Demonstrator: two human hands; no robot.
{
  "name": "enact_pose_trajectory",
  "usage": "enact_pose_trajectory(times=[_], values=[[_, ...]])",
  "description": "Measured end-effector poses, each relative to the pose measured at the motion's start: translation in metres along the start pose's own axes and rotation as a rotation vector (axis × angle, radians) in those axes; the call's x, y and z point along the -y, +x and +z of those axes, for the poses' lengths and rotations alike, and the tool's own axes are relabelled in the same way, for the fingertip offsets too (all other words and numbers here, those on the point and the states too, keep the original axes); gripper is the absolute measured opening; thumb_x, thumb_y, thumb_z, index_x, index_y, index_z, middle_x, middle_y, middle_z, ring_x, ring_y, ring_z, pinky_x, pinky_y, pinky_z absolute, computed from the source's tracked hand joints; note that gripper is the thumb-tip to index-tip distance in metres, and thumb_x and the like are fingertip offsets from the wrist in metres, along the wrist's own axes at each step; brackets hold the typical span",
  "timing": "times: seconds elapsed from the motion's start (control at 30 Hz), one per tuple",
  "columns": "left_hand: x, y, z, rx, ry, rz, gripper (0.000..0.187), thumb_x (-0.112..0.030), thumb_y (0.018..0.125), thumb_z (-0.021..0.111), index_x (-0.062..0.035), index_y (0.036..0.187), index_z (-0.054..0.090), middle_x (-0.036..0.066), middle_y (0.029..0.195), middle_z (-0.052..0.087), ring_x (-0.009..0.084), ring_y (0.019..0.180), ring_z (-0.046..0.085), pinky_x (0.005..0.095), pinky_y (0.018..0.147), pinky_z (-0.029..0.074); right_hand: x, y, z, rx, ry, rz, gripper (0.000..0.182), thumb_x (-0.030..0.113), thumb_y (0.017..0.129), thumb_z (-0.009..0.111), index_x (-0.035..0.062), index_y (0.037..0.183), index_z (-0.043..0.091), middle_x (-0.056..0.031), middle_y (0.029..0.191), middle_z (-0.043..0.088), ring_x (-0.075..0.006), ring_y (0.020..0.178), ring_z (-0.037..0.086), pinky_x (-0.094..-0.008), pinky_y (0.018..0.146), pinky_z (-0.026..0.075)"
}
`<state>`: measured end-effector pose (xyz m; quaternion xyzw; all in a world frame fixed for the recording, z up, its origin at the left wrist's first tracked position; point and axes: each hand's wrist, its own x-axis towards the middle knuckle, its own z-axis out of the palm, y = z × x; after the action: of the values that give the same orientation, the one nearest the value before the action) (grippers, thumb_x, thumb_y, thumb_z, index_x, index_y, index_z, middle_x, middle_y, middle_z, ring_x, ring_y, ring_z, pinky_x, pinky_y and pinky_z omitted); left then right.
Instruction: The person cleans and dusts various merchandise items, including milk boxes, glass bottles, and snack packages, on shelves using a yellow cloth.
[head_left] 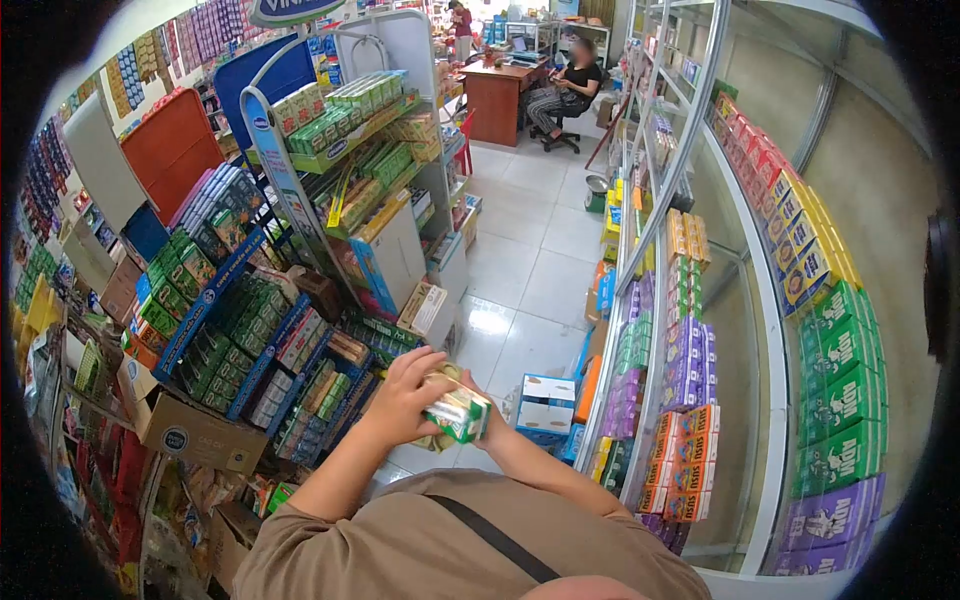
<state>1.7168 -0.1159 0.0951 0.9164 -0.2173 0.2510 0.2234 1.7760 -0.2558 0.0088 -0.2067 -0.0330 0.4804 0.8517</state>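
Note:
In front of my chest, both hands hold a small green and cream carton pack point(458, 412). My left hand point(405, 395) lies over its left side and top, fingers bent round it. At the right side, my right hand point(486, 412) grips the pack, with most of its fingers hidden behind it. The pack is tilted, and its green and white end faces toward me.
To the left, a rack of green cartons point(205, 270) stands above an open cardboard box point(205, 436). Glass shelves at right hold orange packs point(680, 462) and green packs point(840, 400). A blue-white box point(546, 403) sits on the floor; a person point(575, 85) sits by a desk point(495, 100).

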Motion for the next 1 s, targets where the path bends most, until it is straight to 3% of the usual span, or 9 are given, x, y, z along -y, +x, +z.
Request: enact_pose_trajectory(times=[0.2,0.23,0.27,0.33,0.4,0.5,0.7,0.83,1.0], values=[[0.015,-0.011,0.020,-0.309,-0.228,-0.509,0.055,-0.022,0.068,0.075,-0.0042,0.111,0.047,0.018,0.119,0.051,0.0339,0.109,0.051,0.0407,0.091,0.042,0.006,-0.013,0.015,0.036,-0.593,-0.368,0.045,0.030,0.100,0.034,0.0054,0.138,0.033,-0.0088,0.131,0.044,-0.0161,0.119,0.042,-0.0313,0.102,0.033],[0.012,-0.005,0.021,-0.310,-0.656,-0.893,0.048,-0.025,0.079,0.068,-0.0036,0.115,0.044,0.015,0.117,0.053,0.0264,0.106,0.054,0.0344,0.086,0.044,0.013,-0.019,0.024,0.077,-0.719,-0.412,0.044,0.029,0.100,0.034,0.0052,0.137,0.034,-0.0098,0.132,0.043,-0.0172,0.121,0.041,-0.0320,0.102,0.032],[0.014,-0.002,0.030,-0.424,-0.926,-0.977,0.039,-0.028,0.090,0.055,-0.0038,0.118,0.044,0.012,0.115,0.054,0.0217,0.103,0.056,0.0325,0.085,0.046,0.017,-0.022,0.028,0.115,-0.846,-0.456,0.043,0.028,0.099,0.035,0.0049,0.136,0.036,-0.0107,0.133,0.042,-0.0183,0.123,0.040,-0.0327,0.103,0.032],[0.013,-0.010,0.046,-0.341,-1.504,-0.998,0.041,-0.032,0.097,0.037,-0.0050,0.127,0.040,0.014,0.118,0.053,0.0233,0.107,0.054,0.0348,0.091,0.044,0.019,-0.020,0.025,0.104,-1.338,-0.690,0.043,0.020,0.095,0.046,0.0015,0.133,0.039,-0.0190,0.139,0.035,-0.0297,0.124,0.040,-0.0353,0.102,0.032],[-0.012,0.002,0.057,-0.325,-1.559,-0.998,0.052,-0.042,0.098,0.021,-0.0062,0.134,0.034,0.016,0.124,0.049,0.0251,0.112,0.052,0.0358,0.097,0.042,0.023,-0.020,0.038,0.069,-1.672,-0.913,0.043,0.018,0.092,0.051,0.0013,0.131,0.042,-0.0234,0.142,0.029,-0.0371,0.127,0.037,-0.0374,0.103,0.032],[-0.024,0.000,0.064,-0.309,-1.617,-1.013,0.058,-0.047,0.098,0.015,-0.0055,0.135,0.032,0.016,0.128,0.046,0.0248,0.117,0.049,0.0359,0.098,0.041,0.023,-0.019,0.031,0.000,-1.520,-0.915,0.041,0.013,0.089,0.054,0.0025,0.127,0.045,-0.0270,0.144,0.023,-0.0432,0.129,0.031,-0.0397,0.104,0.030],[-0.014,-0.005,0.055,-0.042,-1.283,-0.939,0.039,-0.037,0.100,0.025,-0.0059,0.118,0.042,0.010,0.111,0.051,0.0160,0.102,0.052,0.0311,0.089,0.043,0.039,-0.018,0.022,-0.088,-1.487,-1.020,0.045,0.015,0.089,0.054,0.0005,0.129,0.039,-0.0297,0.143,0.022,-0.0425,0.131,0.028,-0.0397,0.104,0.030],[-0.016,0.012,0.042,-0.406,-1.392,-0.892,0.026,-0.027,0.098,0.038,-0.0058,0.113,0.039,0.007,0.105,0.051,0.0145,0.096,0.051,0.0313,0.086,0.043,0.047,-0.028,0.046,0.079,-1.573,-0.974,0.052,0.019,0.089,0.056,0.0002,0.132,0.034,-0.0300,0.144,0.019,-0.0422,0.133,0.025,-0.0397,0.104,0.029],[-0.025,0.012,0.042,-0.453,-1.363,-0.858,0.031,-0.022,0.094,0.046,-0.0061,0.119,0.038,0.007,0.107,0.050,0.0154,0.097,0.051,0.0316,0.087,0.043,0.032,-0.023,0.035,-0.018,-1.269,-0.862,0.054,0.018,0.088,0.057,-0.0012,0.132,0.034,-0.0257,0.133,0.039,-0.0353,0.122,0.043,-0.0377,0.100,0.035]])
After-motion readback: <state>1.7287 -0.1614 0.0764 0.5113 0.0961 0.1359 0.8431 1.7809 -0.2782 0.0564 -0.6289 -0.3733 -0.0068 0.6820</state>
